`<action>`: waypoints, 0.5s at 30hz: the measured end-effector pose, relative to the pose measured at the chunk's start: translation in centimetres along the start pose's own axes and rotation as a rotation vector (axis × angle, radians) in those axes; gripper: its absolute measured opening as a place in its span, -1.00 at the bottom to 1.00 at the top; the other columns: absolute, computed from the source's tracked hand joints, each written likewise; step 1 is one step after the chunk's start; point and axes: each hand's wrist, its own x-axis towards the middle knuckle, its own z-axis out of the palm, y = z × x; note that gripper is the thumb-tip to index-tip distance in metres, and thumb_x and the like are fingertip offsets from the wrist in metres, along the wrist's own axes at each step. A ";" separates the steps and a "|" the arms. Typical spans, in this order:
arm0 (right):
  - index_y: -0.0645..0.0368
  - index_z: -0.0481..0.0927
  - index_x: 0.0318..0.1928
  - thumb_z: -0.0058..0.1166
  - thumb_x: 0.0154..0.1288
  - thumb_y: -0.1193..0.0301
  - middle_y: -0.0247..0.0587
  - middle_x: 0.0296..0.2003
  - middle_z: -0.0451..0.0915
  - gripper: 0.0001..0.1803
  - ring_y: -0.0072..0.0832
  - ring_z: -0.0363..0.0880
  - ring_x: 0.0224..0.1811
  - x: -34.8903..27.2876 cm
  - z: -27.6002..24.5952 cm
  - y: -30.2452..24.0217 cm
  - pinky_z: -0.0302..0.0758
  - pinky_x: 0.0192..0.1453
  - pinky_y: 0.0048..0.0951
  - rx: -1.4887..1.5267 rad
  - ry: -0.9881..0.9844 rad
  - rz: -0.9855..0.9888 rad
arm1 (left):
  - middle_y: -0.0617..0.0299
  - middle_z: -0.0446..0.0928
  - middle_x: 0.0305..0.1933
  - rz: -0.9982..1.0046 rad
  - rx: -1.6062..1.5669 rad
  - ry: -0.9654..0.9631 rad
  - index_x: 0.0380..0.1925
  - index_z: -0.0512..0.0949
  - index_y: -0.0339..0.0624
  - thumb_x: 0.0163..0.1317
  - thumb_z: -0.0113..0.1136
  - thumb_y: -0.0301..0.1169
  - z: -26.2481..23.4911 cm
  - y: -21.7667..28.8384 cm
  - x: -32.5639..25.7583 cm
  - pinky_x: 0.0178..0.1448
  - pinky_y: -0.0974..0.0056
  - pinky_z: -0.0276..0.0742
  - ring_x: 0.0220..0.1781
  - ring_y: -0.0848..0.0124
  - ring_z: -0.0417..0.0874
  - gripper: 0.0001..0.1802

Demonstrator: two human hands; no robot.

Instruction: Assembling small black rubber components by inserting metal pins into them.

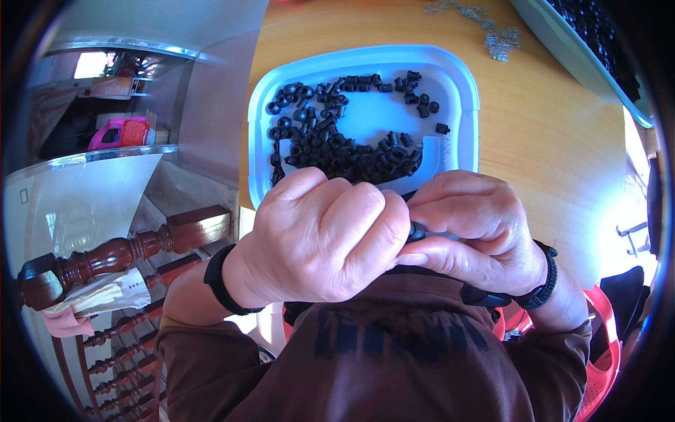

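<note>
My left hand (327, 235) is closed in a fist in front of the tray, its knuckles up; whatever its fingers hold is hidden from above. Beside it, my right hand (474, 228) pinches a small black rounded part (417, 231) between thumb and fingers, and the two hands touch or nearly touch there. Just beyond them a white plastic tray (470, 98) rests on the table. Many small black spool-shaped parts (330, 144) lie heaped in its near and left portions, with a few scattered toward the far right.
The wooden table (548, 155) carries a pile of small shiny clear or metallic pieces (499, 42) at the back. A second large tray (562, 42) of dark parts stands at the far right. Left of me are a wooden stair railing (119, 253) and cloths (98, 295); a red chair (601, 352) is at right.
</note>
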 end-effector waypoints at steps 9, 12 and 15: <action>0.28 0.59 -0.38 0.28 0.09 0.37 -0.09 -0.50 0.55 -0.79 -0.21 0.53 -0.48 0.2 0.5 0.2 0.44 -0.41 -0.34 -0.032 0.030 -0.005 | 0.25 0.32 -0.60 -0.056 -0.158 -0.131 -0.40 0.49 -0.30 0.05 0.25 -0.18 -1.1 -0.3 0.6 -0.57 0.31 0.26 -0.68 0.36 0.37 -0.64; 0.30 0.61 -0.34 0.20 0.19 0.36 -0.09 -0.49 0.57 -0.79 -0.25 0.55 -0.47 0.3 0.5 0.1 0.46 -0.40 -0.39 0.006 0.089 -0.048 | 0.22 0.33 -0.61 -0.129 -0.215 -0.137 -0.42 0.48 -0.27 0.01 0.28 -0.23 -2.7 -1.4 1.6 -0.56 0.27 0.27 -0.66 0.31 0.37 -0.68; 0.30 0.62 -0.33 0.15 0.23 0.35 -0.11 -0.47 0.58 -0.78 -0.31 0.56 -0.47 0.2 0.1 -0.2 0.47 -0.39 -0.41 -0.006 0.135 0.054 | 0.15 0.34 -0.60 -0.343 -0.389 -0.125 -0.46 0.44 -0.25 0.05 0.28 -0.26 -3.9 -3.1 2.9 -0.58 0.24 0.28 -0.63 0.28 0.42 -0.70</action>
